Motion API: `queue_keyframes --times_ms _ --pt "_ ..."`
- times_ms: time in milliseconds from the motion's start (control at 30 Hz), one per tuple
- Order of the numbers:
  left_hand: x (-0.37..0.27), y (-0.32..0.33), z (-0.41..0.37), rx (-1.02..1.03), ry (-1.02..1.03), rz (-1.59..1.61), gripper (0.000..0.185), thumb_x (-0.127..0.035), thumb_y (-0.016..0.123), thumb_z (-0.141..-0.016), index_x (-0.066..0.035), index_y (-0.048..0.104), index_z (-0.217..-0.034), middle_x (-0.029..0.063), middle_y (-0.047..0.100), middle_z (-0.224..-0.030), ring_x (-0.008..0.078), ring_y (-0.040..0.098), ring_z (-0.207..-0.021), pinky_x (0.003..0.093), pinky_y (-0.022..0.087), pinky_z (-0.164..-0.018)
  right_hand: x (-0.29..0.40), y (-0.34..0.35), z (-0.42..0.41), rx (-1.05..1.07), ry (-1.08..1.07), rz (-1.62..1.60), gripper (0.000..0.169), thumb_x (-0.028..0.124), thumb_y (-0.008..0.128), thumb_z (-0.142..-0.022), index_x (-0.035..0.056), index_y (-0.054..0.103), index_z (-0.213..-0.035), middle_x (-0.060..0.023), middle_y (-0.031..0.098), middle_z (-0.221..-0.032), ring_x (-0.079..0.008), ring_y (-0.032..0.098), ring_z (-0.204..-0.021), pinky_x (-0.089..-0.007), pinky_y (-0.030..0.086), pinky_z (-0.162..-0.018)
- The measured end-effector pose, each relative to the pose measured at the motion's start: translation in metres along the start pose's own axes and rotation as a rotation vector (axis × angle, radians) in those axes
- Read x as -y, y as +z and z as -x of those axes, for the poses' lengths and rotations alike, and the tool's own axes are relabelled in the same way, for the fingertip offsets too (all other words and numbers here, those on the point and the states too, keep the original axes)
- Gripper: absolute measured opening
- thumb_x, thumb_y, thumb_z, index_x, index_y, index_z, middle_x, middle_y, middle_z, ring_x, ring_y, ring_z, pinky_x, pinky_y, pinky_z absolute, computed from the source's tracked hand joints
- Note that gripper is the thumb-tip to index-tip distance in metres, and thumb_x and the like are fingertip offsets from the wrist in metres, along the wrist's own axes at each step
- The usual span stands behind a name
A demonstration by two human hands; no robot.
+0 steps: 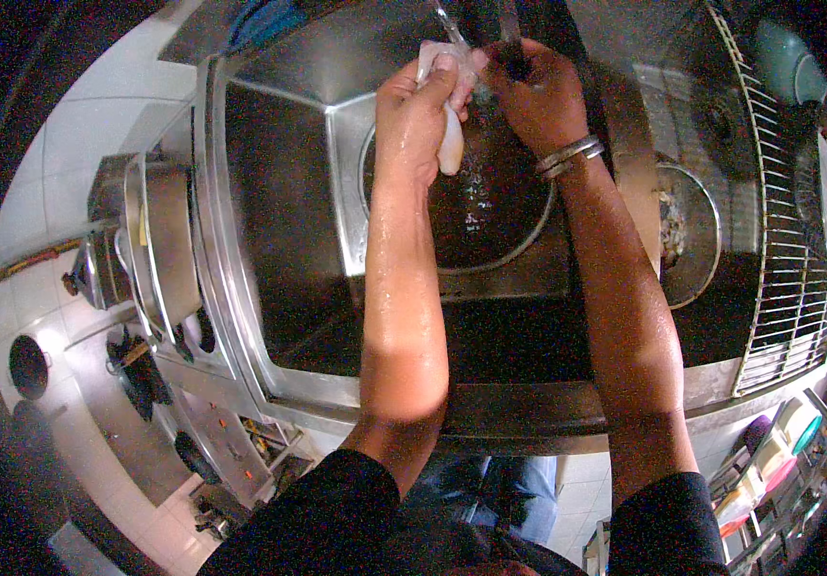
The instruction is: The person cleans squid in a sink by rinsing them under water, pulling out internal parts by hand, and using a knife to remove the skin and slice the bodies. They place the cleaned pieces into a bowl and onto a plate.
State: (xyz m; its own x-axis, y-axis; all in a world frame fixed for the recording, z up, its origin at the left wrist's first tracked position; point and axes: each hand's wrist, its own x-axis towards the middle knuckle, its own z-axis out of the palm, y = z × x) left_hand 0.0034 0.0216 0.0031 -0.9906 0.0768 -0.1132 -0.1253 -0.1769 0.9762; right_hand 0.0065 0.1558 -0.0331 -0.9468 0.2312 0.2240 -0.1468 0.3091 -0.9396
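My left hand (420, 108) is closed around a pale, wet, floppy piece of food (451, 140), perhaps squid; its rounded end hangs below my fingers. A thin whitish part of it shows above my thumb, in a stream of water (448, 21). Close by on the right, my right hand (539, 90) has its fingers bent beside a dark thing that I cannot make out; its fingertips reach the pale piece, and whether they grip it is unclear. Below both hands stands a large round basin (503, 252) in the steel sink (291, 216), with water in it.
A steel divider (633, 144) runs right of the basin. Beyond it, a round bowl (705, 266) holds small pale pieces, and a wire rack (791, 317) lies across the sink. Metal pans (168, 237) stand left of the sink. The sink's front edge (521, 407) passes under my forearms.
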Motion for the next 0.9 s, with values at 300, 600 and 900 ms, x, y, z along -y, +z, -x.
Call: queue_keyframes --times_ms 300,600,900 --pt "0.004 -0.010 -0.004 0.065 0.044 0.162 0.022 -0.020 0.048 -0.099 -0.003 0.059 -0.092 0.0066 0.063 -0.079 0.0162 0.057 -0.071 0.0301 0.047 -0.069 0.011 -0.011 -0.004 0.062 0.458 -0.471 0.018 0.026 0.068 -0.087 0.0085 0.065 -0.085 0.0013 0.060 -0.069 -0.0081 0.052 -0.059 -0.0247 0.041 -0.054" --pt "0.008 -0.002 -0.005 -0.011 0.050 0.179 0.010 -0.009 0.063 -0.089 -0.001 0.065 -0.095 0.0071 0.067 -0.087 0.0139 0.061 -0.076 0.0272 0.048 -0.068 -0.006 -0.002 -0.003 0.112 0.227 -0.422 0.022 0.019 0.069 -0.084 0.0059 0.067 -0.102 -0.0015 0.067 -0.088 -0.0108 0.059 -0.075 -0.0259 0.048 -0.066" --pt "0.013 0.000 -0.003 -0.114 0.071 -0.076 0.016 -0.011 0.068 -0.085 0.001 0.068 -0.096 0.0057 0.068 -0.083 0.0110 0.059 -0.070 0.0245 0.047 -0.065 0.009 -0.004 -0.003 0.106 0.368 -0.540 0.023 0.012 0.065 -0.085 0.0050 0.067 -0.107 -0.0043 0.069 -0.099 -0.0139 0.064 -0.087 -0.0281 0.052 -0.076"
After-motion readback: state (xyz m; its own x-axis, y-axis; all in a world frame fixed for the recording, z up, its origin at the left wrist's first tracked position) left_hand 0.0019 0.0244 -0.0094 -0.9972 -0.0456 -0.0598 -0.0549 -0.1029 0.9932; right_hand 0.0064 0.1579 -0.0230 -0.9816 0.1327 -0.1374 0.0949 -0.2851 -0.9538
